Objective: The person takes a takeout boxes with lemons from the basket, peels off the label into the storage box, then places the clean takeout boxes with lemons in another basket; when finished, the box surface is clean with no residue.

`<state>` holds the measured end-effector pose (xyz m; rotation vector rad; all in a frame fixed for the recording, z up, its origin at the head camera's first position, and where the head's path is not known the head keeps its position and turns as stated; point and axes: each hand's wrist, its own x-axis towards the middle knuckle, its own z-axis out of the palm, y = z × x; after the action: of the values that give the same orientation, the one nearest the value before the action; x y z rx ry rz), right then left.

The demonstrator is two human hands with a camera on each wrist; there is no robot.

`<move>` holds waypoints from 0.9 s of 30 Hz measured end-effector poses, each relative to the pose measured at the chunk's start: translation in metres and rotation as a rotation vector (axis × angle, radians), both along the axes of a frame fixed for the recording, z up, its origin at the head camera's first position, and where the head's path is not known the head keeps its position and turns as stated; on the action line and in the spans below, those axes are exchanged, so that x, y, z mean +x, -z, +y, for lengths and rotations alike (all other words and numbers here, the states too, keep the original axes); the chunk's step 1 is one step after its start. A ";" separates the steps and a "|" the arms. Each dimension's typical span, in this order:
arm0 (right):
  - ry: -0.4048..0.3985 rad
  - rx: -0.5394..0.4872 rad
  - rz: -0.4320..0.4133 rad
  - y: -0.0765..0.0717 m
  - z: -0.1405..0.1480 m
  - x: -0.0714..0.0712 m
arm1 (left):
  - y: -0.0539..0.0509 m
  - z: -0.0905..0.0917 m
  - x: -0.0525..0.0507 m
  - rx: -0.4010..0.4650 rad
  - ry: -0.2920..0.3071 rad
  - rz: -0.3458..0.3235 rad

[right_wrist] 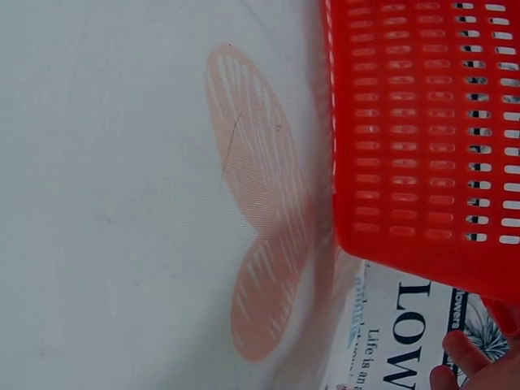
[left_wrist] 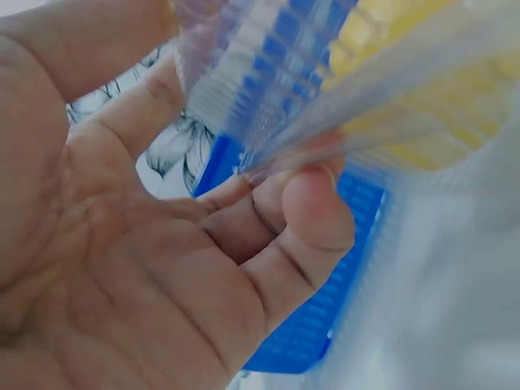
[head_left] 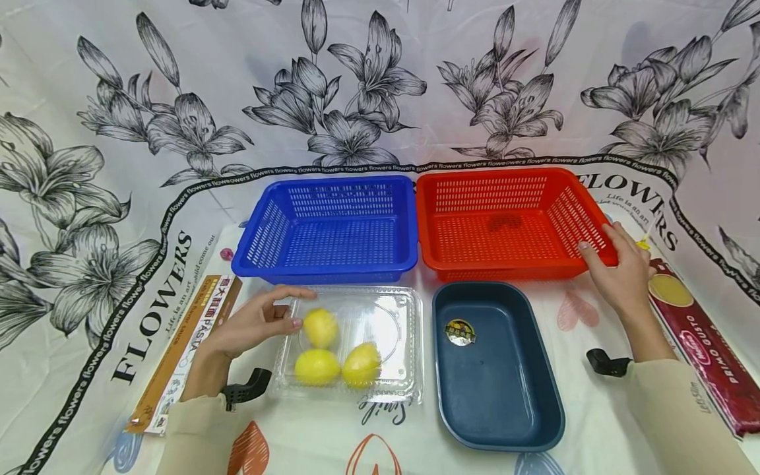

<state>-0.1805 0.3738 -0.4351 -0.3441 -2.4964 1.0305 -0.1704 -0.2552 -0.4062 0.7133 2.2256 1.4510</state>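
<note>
My left hand (head_left: 246, 326) holds the left edge of a clear plastic box (head_left: 386, 300), its fingers curled at the rim in the left wrist view. Three yellow lemons (head_left: 317, 367) lie in the box, toward its left and near side. My right hand (head_left: 625, 280) grips the near right corner of a red plastic basket (head_left: 493, 269), thumb over the rim and fingers outside. Only some fingertips (right_wrist: 463, 355) show beside the red basket in the right wrist view. No contents are visible in that basket.
A blue basket (head_left: 326, 274) stands left of the red one. The dark blue tray (head_left: 495, 369), with a gold-and-black sticker (head_left: 460, 332), sits right of the clear box. A pasta packet (head_left: 184, 356) lies far left and a dark red packet (head_left: 706, 356) far right.
</note>
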 end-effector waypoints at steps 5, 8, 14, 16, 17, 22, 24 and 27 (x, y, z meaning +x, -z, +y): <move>-0.001 -0.016 0.016 0.001 -0.001 0.000 | -0.008 0.001 0.006 -0.001 -0.001 0.028; 0.001 -0.016 0.023 0.002 -0.002 0.000 | -0.014 0.001 0.009 -0.017 -0.015 0.043; 0.003 -0.008 0.021 0.001 -0.002 0.001 | -0.024 0.003 0.013 0.022 0.011 0.084; 0.002 -0.008 0.019 0.001 -0.001 0.001 | -0.028 0.005 0.013 0.047 0.027 0.097; 0.001 -0.011 0.017 0.001 -0.001 0.002 | -0.031 0.006 0.012 0.058 0.033 0.102; -0.008 -0.025 0.018 0.001 -0.001 0.002 | -0.046 0.012 0.010 0.073 0.061 0.118; -0.008 -0.023 0.018 0.000 -0.002 0.001 | -0.053 0.015 0.008 0.073 0.069 0.114; -0.008 -0.005 0.014 0.000 -0.003 0.000 | -0.064 0.022 0.002 0.074 0.077 0.109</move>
<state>-0.1800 0.3711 -0.4353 -0.3280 -2.4851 1.0382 -0.1681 -0.2332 -0.3426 0.9124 2.2076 1.4967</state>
